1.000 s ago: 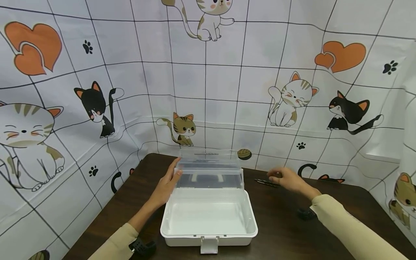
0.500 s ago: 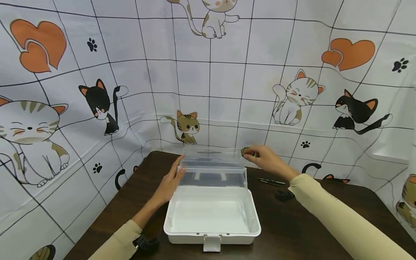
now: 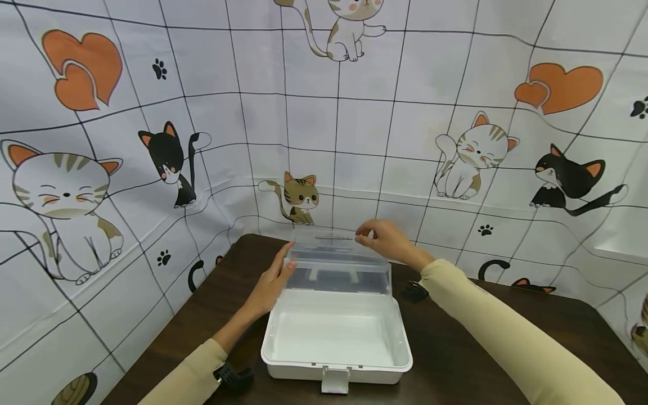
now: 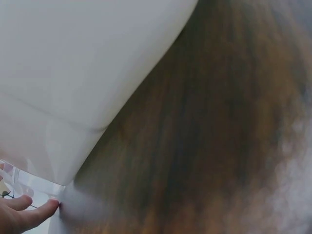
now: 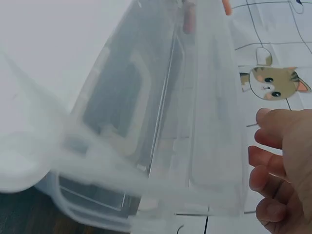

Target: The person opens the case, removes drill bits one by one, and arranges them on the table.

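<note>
A white plastic box [image 3: 336, 337] stands on the table with its clear lid [image 3: 340, 278] raised at the back. At the lid's left edge, my left hand [image 3: 268, 287] touches the plastic with thumb and fingers spread. In the left wrist view, fingertips [image 4: 46, 209] of that hand appear beside the box's white side wall. My right hand [image 3: 387, 242] is by the lid's top right edge. The right wrist view shows its curled fingers [image 5: 265, 183] close to the clear rim with nothing held; contact is hard to judge.
The dark wooden table [image 3: 471, 332] extends to both sides of the box. Behind it hangs a white sheet [image 3: 395, 129] printed with cats, hearts and grid lines. The latch [image 3: 335, 381] hangs down at the box's front.
My right hand has moved left from beside the dark pens to the lid's top right edge. The pens are out of sight behind the right forearm. My left hand stays at the lid.
</note>
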A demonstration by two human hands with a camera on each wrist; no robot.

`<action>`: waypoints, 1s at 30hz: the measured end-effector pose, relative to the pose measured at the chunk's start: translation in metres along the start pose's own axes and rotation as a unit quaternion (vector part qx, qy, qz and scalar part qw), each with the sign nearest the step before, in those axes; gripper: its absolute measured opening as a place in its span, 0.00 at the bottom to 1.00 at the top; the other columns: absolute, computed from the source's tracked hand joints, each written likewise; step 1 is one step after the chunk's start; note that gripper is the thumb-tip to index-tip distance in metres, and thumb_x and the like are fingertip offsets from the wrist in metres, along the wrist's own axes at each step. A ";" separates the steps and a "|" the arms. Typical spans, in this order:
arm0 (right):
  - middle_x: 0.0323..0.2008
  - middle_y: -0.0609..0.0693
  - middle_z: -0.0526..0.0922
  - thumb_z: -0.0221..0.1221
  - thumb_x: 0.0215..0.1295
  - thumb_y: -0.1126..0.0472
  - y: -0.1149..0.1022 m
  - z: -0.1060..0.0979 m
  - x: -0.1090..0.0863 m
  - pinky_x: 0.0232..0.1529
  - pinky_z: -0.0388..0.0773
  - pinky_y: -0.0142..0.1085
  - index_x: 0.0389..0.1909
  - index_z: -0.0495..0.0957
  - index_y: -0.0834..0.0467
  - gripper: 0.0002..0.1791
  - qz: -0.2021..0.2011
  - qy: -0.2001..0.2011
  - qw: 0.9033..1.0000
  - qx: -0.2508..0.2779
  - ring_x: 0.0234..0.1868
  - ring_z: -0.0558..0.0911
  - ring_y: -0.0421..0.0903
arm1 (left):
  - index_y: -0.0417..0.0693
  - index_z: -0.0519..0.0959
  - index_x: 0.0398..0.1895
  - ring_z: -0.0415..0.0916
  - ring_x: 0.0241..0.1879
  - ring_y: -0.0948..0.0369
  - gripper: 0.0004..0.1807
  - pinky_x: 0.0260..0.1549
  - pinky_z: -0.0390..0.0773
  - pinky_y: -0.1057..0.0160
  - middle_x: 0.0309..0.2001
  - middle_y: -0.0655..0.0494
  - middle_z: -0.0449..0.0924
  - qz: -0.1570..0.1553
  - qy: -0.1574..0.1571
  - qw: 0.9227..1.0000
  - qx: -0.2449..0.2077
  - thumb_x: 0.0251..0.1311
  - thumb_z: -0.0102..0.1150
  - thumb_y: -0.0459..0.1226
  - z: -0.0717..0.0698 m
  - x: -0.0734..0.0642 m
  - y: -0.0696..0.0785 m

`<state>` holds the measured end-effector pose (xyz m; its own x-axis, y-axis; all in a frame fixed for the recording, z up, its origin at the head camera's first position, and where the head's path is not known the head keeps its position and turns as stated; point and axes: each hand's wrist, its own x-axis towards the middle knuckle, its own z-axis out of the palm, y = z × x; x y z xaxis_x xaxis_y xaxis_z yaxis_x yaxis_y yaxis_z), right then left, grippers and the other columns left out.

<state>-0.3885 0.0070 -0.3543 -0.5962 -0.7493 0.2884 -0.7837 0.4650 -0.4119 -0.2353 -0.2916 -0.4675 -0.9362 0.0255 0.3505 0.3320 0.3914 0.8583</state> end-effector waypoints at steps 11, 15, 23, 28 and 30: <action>0.36 0.47 0.85 0.65 0.71 0.61 0.005 0.001 0.023 0.37 0.79 0.43 0.48 0.87 0.60 0.09 -0.039 -0.081 0.996 0.002 0.37 0.82 0.48 | 0.84 0.47 0.80 0.53 0.74 0.44 0.30 0.63 0.59 0.32 0.79 0.50 0.51 -0.005 0.006 1.000 0.009 0.81 0.42 0.53 0.003 0.002 -0.001; 0.35 0.47 0.86 0.66 0.70 0.64 0.007 -0.001 0.029 0.37 0.79 0.41 0.46 0.87 0.61 0.08 -0.053 -0.103 0.993 0.007 0.37 0.83 0.49 | 0.84 0.47 0.80 0.52 0.75 0.44 0.30 0.63 0.59 0.31 0.79 0.51 0.51 -0.003 0.009 1.000 0.013 0.81 0.42 0.53 0.003 0.002 -0.001; 0.40 0.49 0.88 0.65 0.69 0.69 0.006 -0.001 0.035 0.40 0.80 0.40 0.45 0.88 0.64 0.08 -0.054 -0.142 0.988 0.023 0.41 0.84 0.50 | 0.84 0.47 0.80 0.52 0.75 0.44 0.30 0.64 0.58 0.32 0.79 0.53 0.49 -0.004 0.011 1.000 0.019 0.81 0.42 0.53 0.003 0.002 -0.003; 0.43 0.52 0.88 0.65 0.68 0.71 0.006 0.001 0.039 0.44 0.82 0.41 0.45 0.88 0.66 0.08 -0.051 -0.146 0.988 0.028 0.44 0.85 0.51 | 0.83 0.47 0.80 0.51 0.75 0.45 0.30 0.65 0.57 0.32 0.80 0.55 0.47 -0.003 0.008 1.000 0.015 0.81 0.42 0.53 0.003 0.003 -0.003; 0.43 0.53 0.88 0.64 0.68 0.72 0.006 0.003 0.040 0.44 0.81 0.42 0.46 0.88 0.66 0.08 -0.045 -0.146 0.988 0.027 0.44 0.85 0.51 | 0.83 0.47 0.80 0.53 0.75 0.45 0.30 0.64 0.58 0.33 0.80 0.55 0.48 -0.004 0.007 1.000 0.016 0.81 0.41 0.53 0.003 0.004 -0.003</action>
<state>-0.4165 -0.0213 -0.3479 -0.4420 -0.8944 0.0684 -0.8162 0.3694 -0.4442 -0.2402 -0.2901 -0.4703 -0.9367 0.0096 0.3500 0.3214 0.4198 0.8488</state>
